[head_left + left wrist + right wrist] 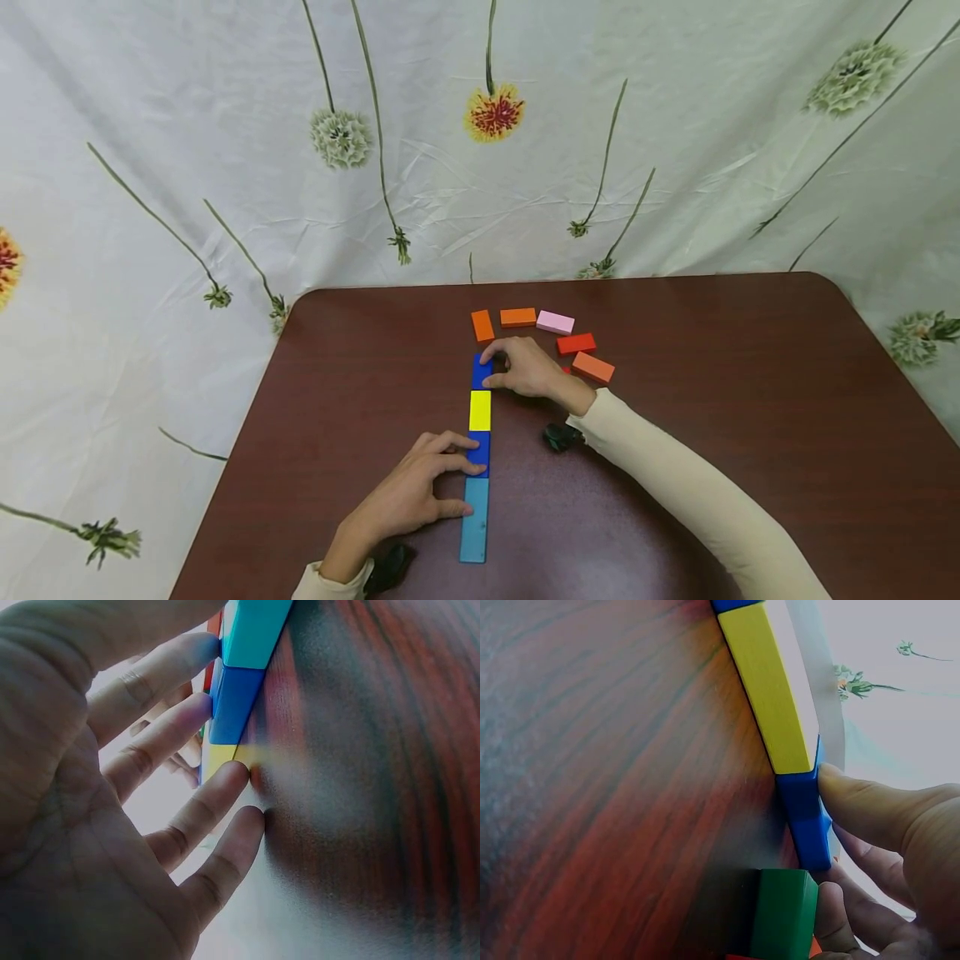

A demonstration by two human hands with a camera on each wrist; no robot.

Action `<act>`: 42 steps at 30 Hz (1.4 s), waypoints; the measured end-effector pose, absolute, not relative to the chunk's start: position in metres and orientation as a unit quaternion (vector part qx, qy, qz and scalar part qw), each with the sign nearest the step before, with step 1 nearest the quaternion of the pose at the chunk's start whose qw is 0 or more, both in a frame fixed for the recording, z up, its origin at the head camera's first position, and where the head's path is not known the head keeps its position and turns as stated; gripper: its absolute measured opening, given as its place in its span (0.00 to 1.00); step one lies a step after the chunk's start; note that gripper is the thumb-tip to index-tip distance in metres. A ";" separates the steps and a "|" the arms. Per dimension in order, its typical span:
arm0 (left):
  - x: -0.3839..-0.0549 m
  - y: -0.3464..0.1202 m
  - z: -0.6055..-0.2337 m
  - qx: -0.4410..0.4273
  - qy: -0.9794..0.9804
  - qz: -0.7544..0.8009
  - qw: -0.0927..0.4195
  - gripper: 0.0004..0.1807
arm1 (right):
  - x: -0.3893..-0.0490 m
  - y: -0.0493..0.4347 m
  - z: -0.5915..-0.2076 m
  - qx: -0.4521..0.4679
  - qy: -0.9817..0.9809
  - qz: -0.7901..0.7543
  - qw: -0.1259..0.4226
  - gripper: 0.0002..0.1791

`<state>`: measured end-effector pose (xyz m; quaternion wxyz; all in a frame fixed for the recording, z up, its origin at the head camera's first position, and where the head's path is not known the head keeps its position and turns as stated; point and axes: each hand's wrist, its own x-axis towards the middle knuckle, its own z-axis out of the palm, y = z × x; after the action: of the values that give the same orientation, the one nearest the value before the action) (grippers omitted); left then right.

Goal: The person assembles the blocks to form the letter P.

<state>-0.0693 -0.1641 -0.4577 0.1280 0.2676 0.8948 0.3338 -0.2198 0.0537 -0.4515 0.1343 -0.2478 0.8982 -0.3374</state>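
The right hand (525, 367) has a narrow grip, thumb and finger pinching the far blue block (477, 372), which touches the yellow block (480, 411). Nearer, the left hand (420, 487) is spread wide, fingers on the near blue block (482, 457), thumb on the light blue block (474, 537); all four line up on the table (712, 375). A green block (780, 915) sits close by the right fingers. Farther right are a pink block (556, 322) and a red block (576, 343).
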 end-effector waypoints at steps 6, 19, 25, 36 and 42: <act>-0.070 -0.164 -0.458 0.267 0.896 0.332 0.127 0.22 | -0.219 0.054 -0.450 -0.253 0.897 -0.336 0.133 0.16; -0.069 -0.164 -0.458 0.268 0.896 0.331 0.125 0.22 | -0.218 0.053 -0.452 -0.250 0.896 -0.339 0.137 0.16; -0.069 -0.164 -0.458 0.270 0.896 0.330 0.124 0.23 | -0.219 0.052 -0.453 -0.250 0.896 -0.341 0.136 0.16; -0.069 -0.164 -0.458 0.273 0.896 0.331 0.119 0.22 | -0.219 0.052 -0.452 -0.258 0.897 -0.334 0.130 0.16; -0.068 -0.164 -0.458 0.273 0.895 0.332 0.117 0.22 | -0.220 0.053 -0.452 -0.261 0.898 -0.332 0.126 0.16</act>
<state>-0.0683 -0.1641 -0.4582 0.1173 0.2730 0.8952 0.3322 -0.2196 0.0525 -0.4524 0.1261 -0.2606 0.8979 -0.3316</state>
